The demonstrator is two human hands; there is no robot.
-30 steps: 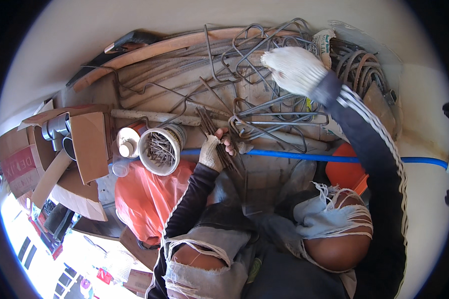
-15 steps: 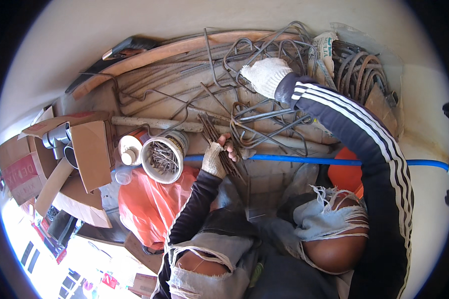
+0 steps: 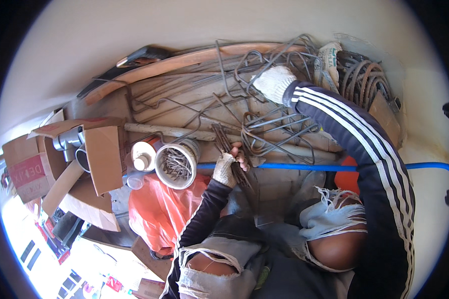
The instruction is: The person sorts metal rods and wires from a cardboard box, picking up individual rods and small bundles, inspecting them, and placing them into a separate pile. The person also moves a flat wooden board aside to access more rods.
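My left hand [image 3: 229, 167], in a pale knitted glove with bare fingertips, is closed round a bundle of short rusty steel rods [image 3: 220, 137]. The rods slant across the palm and stick out at both ends. Farther off to the right, my right hand [image 3: 275, 84], in a white knitted glove, reaches over the heap of bent steel bars [image 3: 264, 130]. Its fingers curl down where a bent bar [image 3: 242, 74] meets them; the fingertips are partly hidden. Just left of my left hand stands a white bucket [image 3: 159, 174] holding many short metal pieces [image 3: 177, 164].
A blue pipe [image 3: 304, 167] runs crosswise before my knees. Long rods [image 3: 169, 89] lie along the wall beside a curved wooden strip [image 3: 184, 57]. Open cardboard boxes [image 3: 102, 159], a white-capped container [image 3: 143, 157] and a red plastic bag [image 3: 159, 209] are at left. Coiled bars [image 3: 361, 82] lie far right.
The whole view has shifted slightly, so the scene sits lower and farther right. My left hand still holds the rods, and my right hand stays over the bent bars.
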